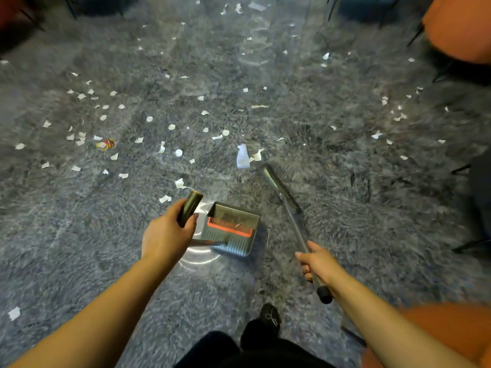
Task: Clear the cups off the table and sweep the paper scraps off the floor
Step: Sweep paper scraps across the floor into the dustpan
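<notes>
Left hand [166, 235] grips the grey long-handled dustpan [231, 229]; right hand [317, 261] grips the metal-handled broom [281, 189]; white paper scraps [242, 156] litter the open grey carpet [345, 208] beyond.

Both bare forearms extend forward and downward from the lower corners of the view, converging toward the centre. The left hand [166, 235] is presented back-up, fingers curled round the dark grip of a dustpan handle [189, 209], thumb lying along its side. The right hand [317, 261] is closed round a thin metal broom handle [297, 229], knuckles turned leftward, thumb on top. One dark-clad leg and a shoe [269, 314] show between the arms.
</notes>
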The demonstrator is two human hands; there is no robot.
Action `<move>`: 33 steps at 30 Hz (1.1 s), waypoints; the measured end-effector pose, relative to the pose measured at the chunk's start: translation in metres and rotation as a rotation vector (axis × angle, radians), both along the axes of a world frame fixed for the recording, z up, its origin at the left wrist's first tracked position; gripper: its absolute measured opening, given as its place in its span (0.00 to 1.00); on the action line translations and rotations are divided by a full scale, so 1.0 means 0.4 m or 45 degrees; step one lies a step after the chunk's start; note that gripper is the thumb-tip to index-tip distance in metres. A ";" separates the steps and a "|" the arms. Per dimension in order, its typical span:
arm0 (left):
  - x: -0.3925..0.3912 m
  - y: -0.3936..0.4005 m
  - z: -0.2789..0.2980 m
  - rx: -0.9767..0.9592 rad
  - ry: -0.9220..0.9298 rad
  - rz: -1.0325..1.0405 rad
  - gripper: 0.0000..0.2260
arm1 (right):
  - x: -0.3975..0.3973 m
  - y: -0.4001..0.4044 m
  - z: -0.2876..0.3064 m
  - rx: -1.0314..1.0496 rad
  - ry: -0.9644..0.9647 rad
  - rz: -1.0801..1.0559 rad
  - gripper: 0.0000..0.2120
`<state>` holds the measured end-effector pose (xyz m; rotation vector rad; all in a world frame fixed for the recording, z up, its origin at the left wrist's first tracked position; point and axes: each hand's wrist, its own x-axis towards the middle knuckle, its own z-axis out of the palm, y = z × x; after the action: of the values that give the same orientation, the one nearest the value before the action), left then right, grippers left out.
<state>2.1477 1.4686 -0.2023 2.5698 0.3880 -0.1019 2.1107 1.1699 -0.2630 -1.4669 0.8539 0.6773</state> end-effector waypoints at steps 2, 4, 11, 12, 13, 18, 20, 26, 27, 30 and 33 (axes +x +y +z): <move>0.084 -0.013 0.009 -0.001 -0.024 0.001 0.17 | 0.083 -0.013 0.004 -0.003 0.000 0.002 0.25; 0.160 -0.023 0.015 -0.005 -0.032 -0.003 0.17 | 0.154 -0.018 0.010 -0.011 -0.008 0.011 0.22; 0.462 -0.036 -0.005 0.022 0.023 -0.092 0.17 | 0.431 -0.037 0.006 0.020 -0.005 -0.086 0.21; 0.508 -0.039 -0.009 0.020 0.034 -0.103 0.17 | 0.476 -0.041 0.005 0.023 0.005 -0.086 0.22; 0.544 -0.041 -0.011 0.022 0.041 -0.111 0.17 | 0.512 -0.045 0.006 0.019 0.008 -0.099 0.23; 0.725 -0.050 -0.014 0.031 0.051 -0.175 0.17 | 0.680 -0.067 0.015 0.020 0.016 -0.157 0.29; 0.794 -0.054 -0.018 0.077 0.070 -0.208 0.17 | 0.748 -0.073 0.026 0.008 0.006 -0.163 0.26; 0.986 -0.085 -0.036 0.110 0.142 -0.200 0.18 | 0.969 -0.137 0.005 -0.039 -0.007 -0.158 0.21; 1.023 -0.093 -0.043 0.106 0.154 -0.179 0.18 | 1.014 -0.157 -0.005 -0.038 0.005 -0.140 0.21; 1.120 -0.113 -0.059 0.136 0.184 -0.159 0.19 | 1.137 -0.211 -0.026 -0.080 0.030 -0.089 0.21; 1.207 -0.137 -0.069 0.151 0.224 -0.154 0.20 | 1.258 -0.269 -0.063 -0.087 0.099 -0.041 0.18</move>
<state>2.6307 1.4139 -0.2300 2.7098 0.3108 -0.3606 2.6138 1.0624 -0.2884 -1.4927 0.9668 0.6906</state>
